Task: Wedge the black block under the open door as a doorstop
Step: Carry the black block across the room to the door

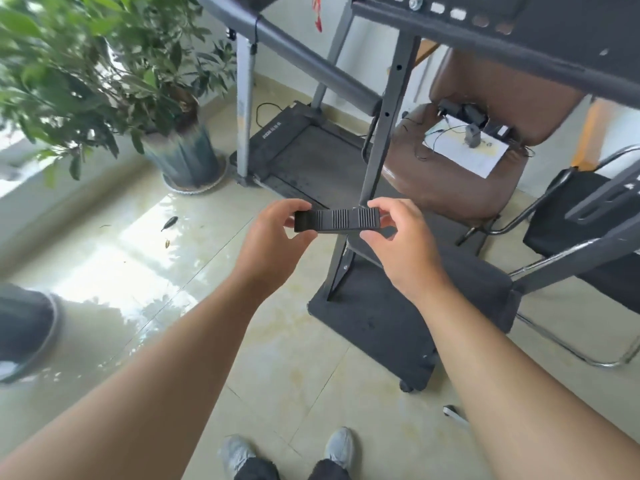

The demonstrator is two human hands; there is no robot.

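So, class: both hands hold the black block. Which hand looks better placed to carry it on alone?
Left, probably: the left hand wraps the block's end with thumb beneath; the right hand only pinches its end.

An indoor room of a home or small office, with a pale glossy tiled floor (277,358). Beyond the fingers (377,204) stands a treadmill (304,147); a large potted plant (104,81) sits to their left, brown padded chairs (467,174) to their right.

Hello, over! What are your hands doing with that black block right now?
Left hand, right hand: each pinching one end. Ribbed black rubber block: held level above tiled floor. No door in sight.
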